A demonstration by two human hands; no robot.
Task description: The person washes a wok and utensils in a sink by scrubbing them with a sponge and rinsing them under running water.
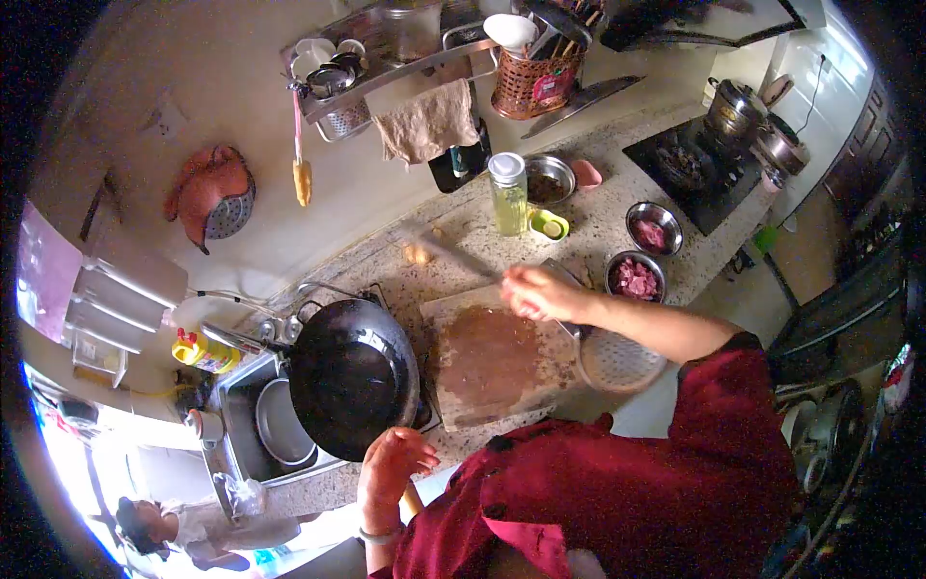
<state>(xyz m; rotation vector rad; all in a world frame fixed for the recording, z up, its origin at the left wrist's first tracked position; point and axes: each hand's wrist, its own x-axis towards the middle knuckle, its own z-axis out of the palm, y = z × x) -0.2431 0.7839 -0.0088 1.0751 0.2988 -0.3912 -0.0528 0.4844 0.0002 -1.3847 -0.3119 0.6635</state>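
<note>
My right hand (540,294) is closed around a knife (451,255), its blurred blade pointing up and left above the counter. Below it lies a worn wooden cutting board (487,362) with a damp brown patch. A piece that looks like ginger (418,254) rests on the counter under the blade. My left hand (394,466) holds nothing, its fingers loosely bent and apart, close to the rim of a black wok (352,376). Two steel bowls of cut raw meat, one bowl (637,278) nearer and the other bowl (655,230) behind, stand right of the board.
A round strainer (622,360) sits by the board's right edge. Behind stand a glass jug (508,195), a steel bowl (550,180) and a small green dish (549,226). A cooktop (694,169) is far right. The sink (236,405) lies left; another person (183,529) is beyond.
</note>
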